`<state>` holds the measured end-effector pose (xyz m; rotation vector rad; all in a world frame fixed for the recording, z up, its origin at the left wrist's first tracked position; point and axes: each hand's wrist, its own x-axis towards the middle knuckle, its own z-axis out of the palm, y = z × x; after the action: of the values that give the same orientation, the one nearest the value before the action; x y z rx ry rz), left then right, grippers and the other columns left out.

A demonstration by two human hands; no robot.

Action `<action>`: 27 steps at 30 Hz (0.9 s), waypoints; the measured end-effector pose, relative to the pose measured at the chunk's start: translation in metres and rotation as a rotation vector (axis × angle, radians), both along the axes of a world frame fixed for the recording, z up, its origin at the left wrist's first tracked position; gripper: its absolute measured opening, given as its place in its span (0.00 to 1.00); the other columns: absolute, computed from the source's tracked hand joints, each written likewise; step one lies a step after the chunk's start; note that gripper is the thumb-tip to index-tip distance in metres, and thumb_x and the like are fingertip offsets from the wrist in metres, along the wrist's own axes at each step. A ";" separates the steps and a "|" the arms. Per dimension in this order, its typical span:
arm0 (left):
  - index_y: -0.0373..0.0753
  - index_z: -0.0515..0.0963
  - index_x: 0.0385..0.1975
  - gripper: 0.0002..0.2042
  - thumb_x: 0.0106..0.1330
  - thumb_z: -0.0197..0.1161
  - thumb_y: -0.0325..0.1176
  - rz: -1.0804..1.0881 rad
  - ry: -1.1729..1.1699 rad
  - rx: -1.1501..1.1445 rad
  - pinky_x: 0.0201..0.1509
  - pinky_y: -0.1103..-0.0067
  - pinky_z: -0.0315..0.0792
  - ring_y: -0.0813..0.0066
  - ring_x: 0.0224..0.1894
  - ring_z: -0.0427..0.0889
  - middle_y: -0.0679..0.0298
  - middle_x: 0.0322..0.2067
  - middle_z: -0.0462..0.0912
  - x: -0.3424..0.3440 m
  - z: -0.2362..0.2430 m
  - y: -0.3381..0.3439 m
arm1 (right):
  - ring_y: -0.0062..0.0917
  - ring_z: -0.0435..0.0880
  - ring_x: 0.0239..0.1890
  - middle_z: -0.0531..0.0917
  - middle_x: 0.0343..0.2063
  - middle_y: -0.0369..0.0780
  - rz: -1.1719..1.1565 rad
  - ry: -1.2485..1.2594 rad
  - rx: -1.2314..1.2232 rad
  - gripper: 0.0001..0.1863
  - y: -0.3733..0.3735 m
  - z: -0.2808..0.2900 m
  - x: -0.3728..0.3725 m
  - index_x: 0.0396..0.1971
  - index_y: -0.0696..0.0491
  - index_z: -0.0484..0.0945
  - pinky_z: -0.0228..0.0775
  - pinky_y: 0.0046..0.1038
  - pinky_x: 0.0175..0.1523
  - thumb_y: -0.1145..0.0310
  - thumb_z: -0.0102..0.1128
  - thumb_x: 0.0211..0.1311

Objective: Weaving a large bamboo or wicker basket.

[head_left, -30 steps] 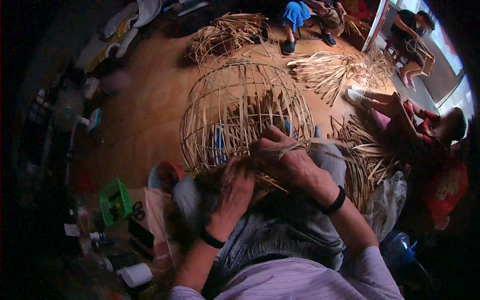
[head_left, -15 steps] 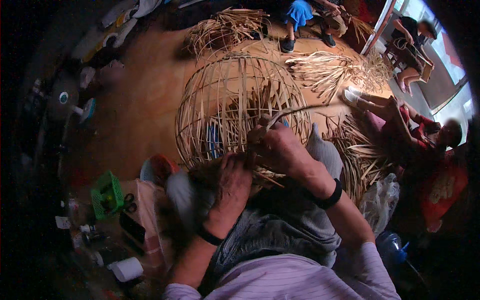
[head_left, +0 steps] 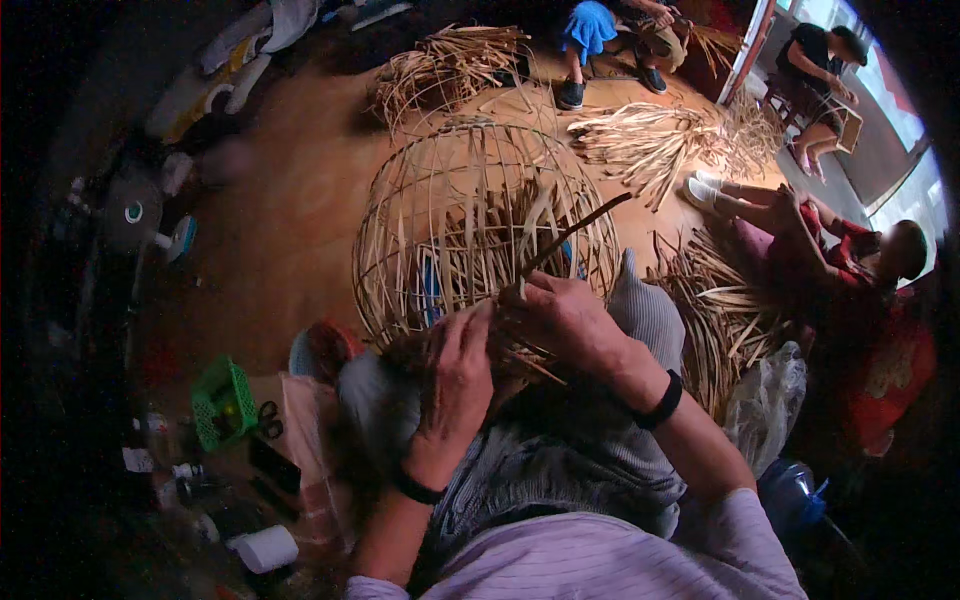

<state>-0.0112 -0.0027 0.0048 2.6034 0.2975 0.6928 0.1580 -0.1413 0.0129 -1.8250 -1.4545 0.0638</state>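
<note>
A large round open-work basket [head_left: 385, 225], woven of thin split strips, lies in front of my knees with its near side between my hands. The left hand [head_left: 460, 365] is closed over the near woven edge, fingers bent forward and close together; the fingertips are partly hidden. My right hand [head_left: 570, 315] pinches a dark, flat weaving strip [head_left: 578, 232] just beside the left fingers. The strip's free end sticks up and to the right across the basket. Loose strips and something blue show through the ribs.
Bundles of dry strips lie beyond the basket [head_left: 450, 75], at far right [head_left: 645, 140] and right of my knee [head_left: 715, 315]. Several other people sit beyond. At left are a green plastic basket [head_left: 222, 405], scissors [head_left: 270, 420] and a white roll [head_left: 267, 549]; a clear bag [head_left: 765, 400] lies right.
My right hand has dropped a little toward me and turned, and the strip now points more steeply upward. My left hand stays near the basket's near edge, shifted slightly left.
</note>
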 end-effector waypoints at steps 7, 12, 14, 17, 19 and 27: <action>0.36 0.81 0.57 0.20 0.64 0.71 0.21 0.090 -0.050 -0.408 0.58 0.61 0.78 0.45 0.54 0.83 0.48 0.51 0.84 0.017 -0.001 0.002 | 0.48 0.88 0.36 0.85 0.34 0.46 -0.044 -0.149 -0.135 0.12 0.007 -0.022 -0.009 0.42 0.53 0.77 0.78 0.47 0.36 0.67 0.67 0.61; 0.33 0.80 0.49 0.16 0.62 0.73 0.22 0.090 -0.025 -0.235 0.51 0.60 0.78 0.44 0.48 0.84 0.48 0.44 0.85 0.032 -0.013 0.008 | 0.52 0.88 0.37 0.87 0.34 0.48 -0.046 -0.132 -0.199 0.13 0.007 -0.033 -0.010 0.43 0.55 0.72 0.78 0.47 0.36 0.68 0.64 0.63; 0.32 0.80 0.47 0.15 0.61 0.73 0.23 0.075 0.007 -0.345 0.51 0.59 0.78 0.45 0.48 0.84 0.49 0.43 0.85 0.033 -0.008 0.007 | 0.52 0.87 0.36 0.85 0.33 0.47 -0.026 -0.111 -0.157 0.15 0.004 -0.033 -0.008 0.43 0.56 0.71 0.77 0.47 0.36 0.68 0.65 0.60; 0.33 0.80 0.46 0.14 0.61 0.73 0.22 0.045 -0.076 -0.166 0.52 0.59 0.78 0.44 0.48 0.84 0.48 0.43 0.84 0.033 -0.014 0.013 | 0.51 0.86 0.36 0.83 0.35 0.46 -0.019 -0.148 -0.085 0.16 0.002 -0.039 -0.012 0.44 0.56 0.70 0.77 0.47 0.36 0.68 0.65 0.60; 0.33 0.80 0.45 0.14 0.61 0.73 0.23 0.053 -0.055 -0.173 0.53 0.59 0.78 0.44 0.48 0.83 0.48 0.42 0.84 0.030 -0.013 0.011 | 0.50 0.85 0.36 0.82 0.38 0.46 -0.045 -0.162 -0.150 0.18 0.000 -0.036 -0.017 0.47 0.56 0.71 0.76 0.46 0.36 0.68 0.65 0.61; 0.33 0.78 0.41 0.06 0.67 0.65 0.23 -0.020 -0.001 -0.082 0.51 0.56 0.78 0.42 0.46 0.84 0.46 0.41 0.84 0.027 0.022 0.001 | 0.51 0.87 0.33 0.79 0.52 0.51 -0.195 -0.048 -0.141 0.23 -0.010 -0.042 -0.036 0.64 0.55 0.70 0.80 0.48 0.34 0.72 0.55 0.69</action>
<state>0.0154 -0.0021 0.0264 2.5250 0.2929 0.6612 0.1222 -0.1509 -0.0290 -2.0878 -1.3265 0.0259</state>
